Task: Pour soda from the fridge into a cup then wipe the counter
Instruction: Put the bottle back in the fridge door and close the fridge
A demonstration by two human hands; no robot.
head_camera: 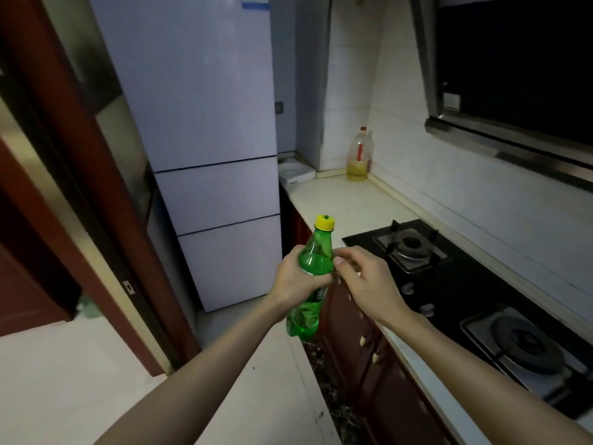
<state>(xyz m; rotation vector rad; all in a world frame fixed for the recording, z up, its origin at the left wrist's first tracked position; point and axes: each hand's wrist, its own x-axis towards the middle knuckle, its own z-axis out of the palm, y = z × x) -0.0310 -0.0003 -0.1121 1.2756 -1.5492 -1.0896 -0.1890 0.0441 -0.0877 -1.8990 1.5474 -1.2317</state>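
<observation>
A green plastic soda bottle (316,252) with a yellow cap (324,222) is held upright, slightly tilted, in front of me over the counter's edge. My left hand (296,279) is wrapped around its middle. Just to its right, my right hand (362,277) has its fingers curled, the fingertips touching the bottle's shoulder. The cap is on. The white fridge (208,123) stands behind, all its doors closed. The pale counter (346,200) runs along the right. No cup or cloth is in view.
A black gas hob (465,284) with two burners takes up the counter on the right. An oil bottle (359,155) stands in the far corner, a white flat item (295,171) beside the fridge. A range hood (513,75) hangs above. A dark red door frame (80,155) is at left.
</observation>
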